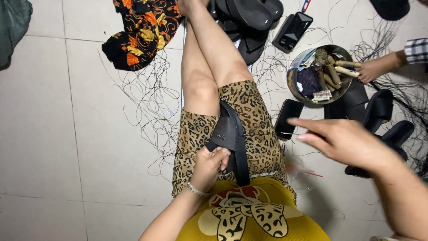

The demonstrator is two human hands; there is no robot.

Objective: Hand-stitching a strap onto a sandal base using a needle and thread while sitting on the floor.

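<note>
I sit on a tiled floor with my legs stretched out, in leopard-print shorts. A black slide sandal (232,136) lies on my lap. My left hand (209,165) grips its strap and near end. My right hand (345,140) hovers to the right above the floor, fingers spread and pointing left, holding nothing that I can see. A black phone (287,118) lies on the floor just left of its fingertips.
A metal bowl (296,67) holds wooden-handled tools and scraps. Another person's hand (374,69) reaches into it from the right. Black sandals (383,116) lie at the right, more (249,22) at the top. Loose black threads (147,102) and patterned cloth (140,31) cover the floor.
</note>
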